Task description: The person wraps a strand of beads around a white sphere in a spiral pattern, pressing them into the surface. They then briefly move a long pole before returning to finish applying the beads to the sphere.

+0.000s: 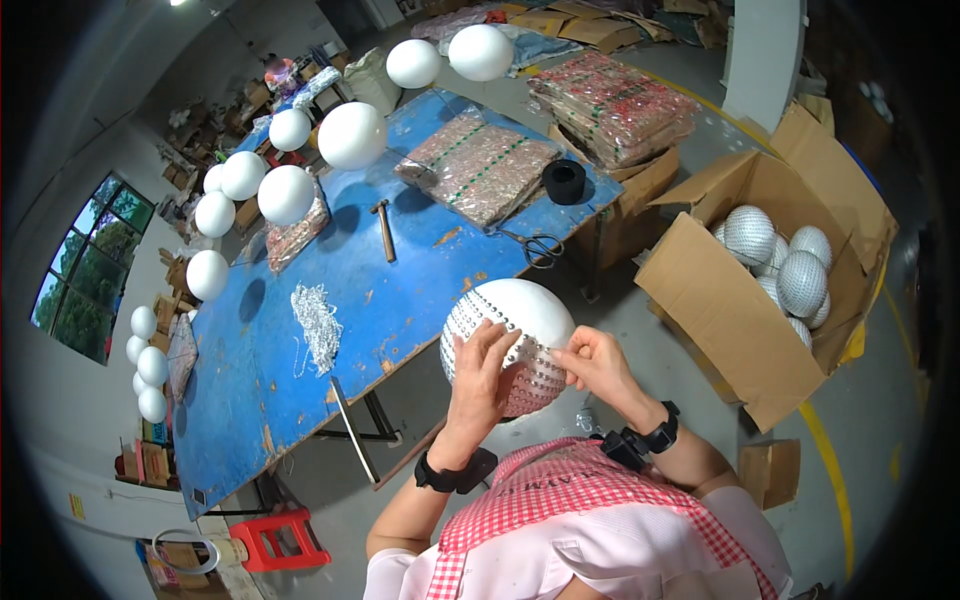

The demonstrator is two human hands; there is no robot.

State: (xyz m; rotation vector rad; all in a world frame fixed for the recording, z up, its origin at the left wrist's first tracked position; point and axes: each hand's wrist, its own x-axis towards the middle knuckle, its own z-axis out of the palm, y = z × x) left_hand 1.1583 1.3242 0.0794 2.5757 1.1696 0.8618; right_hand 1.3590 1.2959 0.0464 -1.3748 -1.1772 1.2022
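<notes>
In front of my chest is a white ball [525,303], partly wrapped in rows of silvery beads. My left hand [483,375] lies against its near left side, the fingers stretched over the beaded rows. At the ball's right side my right hand [598,368] is closed, thumb and forefinger pinching at the end of a bead row; the strand between the fingertips is mostly hidden. A loose pile of silvery bead strands [317,325] lies on the blue table [400,290] beyond my left hand.
The table also bears a hammer [384,232], scissors [540,250], a black tape roll [564,181] and a plastic-wrapped pack [478,165]. Plain white balls [352,136] stand on rods along its far side. At right, an open carton [735,310] holds beaded balls. A red stool [283,540] stands lower left.
</notes>
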